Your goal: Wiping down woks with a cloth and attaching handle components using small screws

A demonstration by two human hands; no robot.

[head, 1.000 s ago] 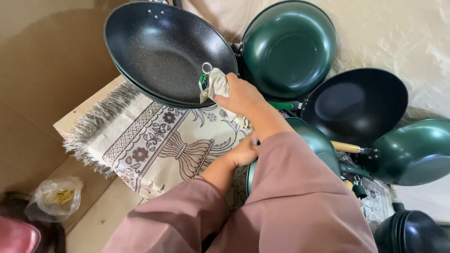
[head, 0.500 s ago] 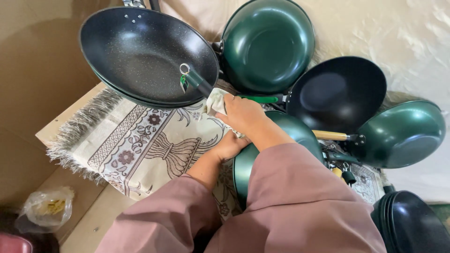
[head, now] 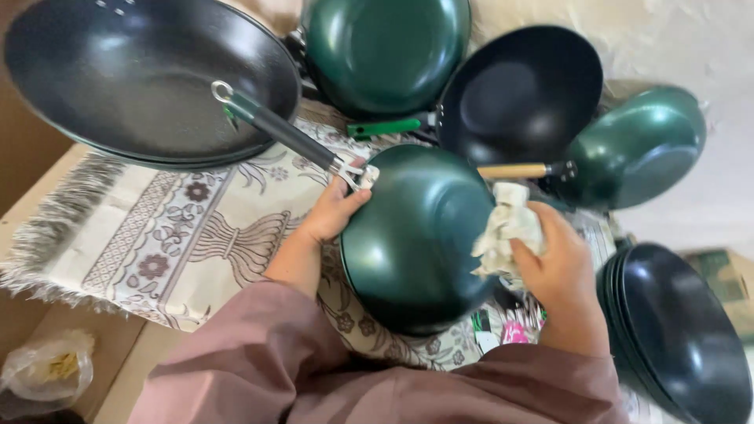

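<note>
Green wok (head: 416, 235) sat underside up between both hands, over the patterned cloth (head: 181, 235). Left hand (head: 334, 212) gripped its rim beside the handle (head: 275, 129), whose long axis ran up-left. Right hand (head: 561, 267) was closed on a rag (head: 506, 232) pressed against the wok's right flank. Other woks (head: 377, 47) lay beyond.

Glossy green metal wok (head: 416, 235), crumpled soft cloth rag (head: 506, 232), fringed woven patterned mat (head: 157, 235)

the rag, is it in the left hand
No, the crumpled pale rag is in the right hand, pressed on the green pan, while the left hand grips that pan's rim.
</note>
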